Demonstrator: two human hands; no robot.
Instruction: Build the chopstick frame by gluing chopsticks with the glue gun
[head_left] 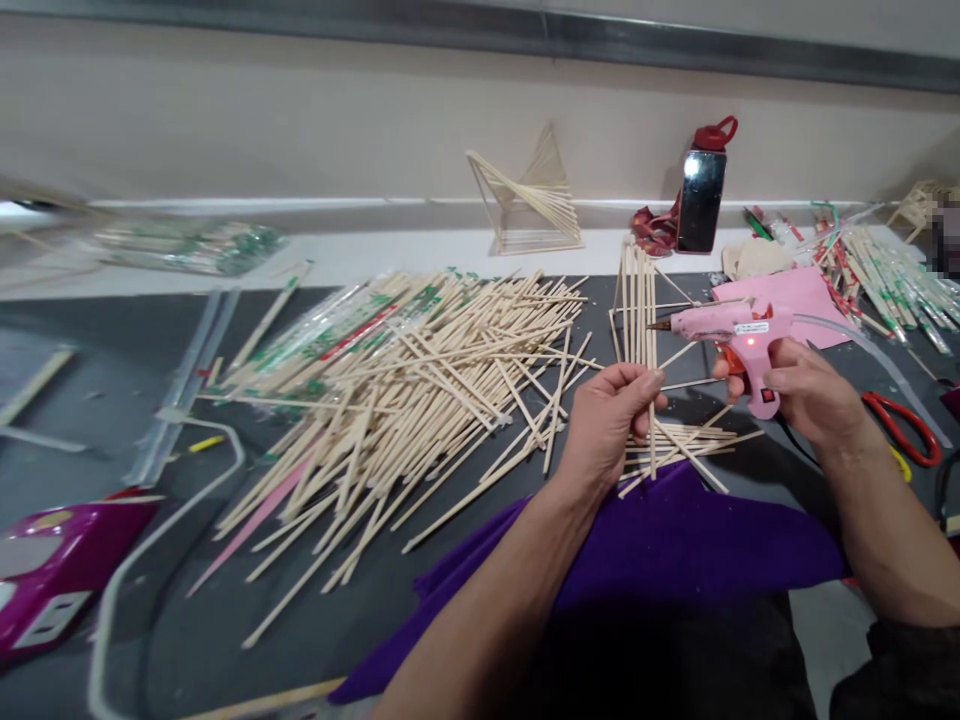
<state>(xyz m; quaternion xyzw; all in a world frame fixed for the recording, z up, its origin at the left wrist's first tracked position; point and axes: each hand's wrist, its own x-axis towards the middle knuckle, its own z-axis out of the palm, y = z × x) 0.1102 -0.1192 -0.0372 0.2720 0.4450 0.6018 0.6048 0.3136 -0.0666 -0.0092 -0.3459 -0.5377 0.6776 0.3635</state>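
My left hand (611,415) pinches a thin wooden stick (652,445) held upright in front of a small frame of parallel sticks (634,300). In my right hand (806,390) is a pink hot glue gun (739,325), its red light lit and its metal nozzle pointing left at the upright sticks. A clear glue stick (877,345) trails from the gun's rear. Loose sticks (694,440) lie crossed on the table just below both hands. Whether the nozzle touches the sticks I cannot tell.
A big pile of wooden sticks (450,370) covers the table to the left. A finished-looking stick structure (529,200) stands by the wall, with a phone (701,200) leaning on a bottle. Red-handled scissors (904,430) lie at right; purple cloth (690,540) hangs over the front edge.
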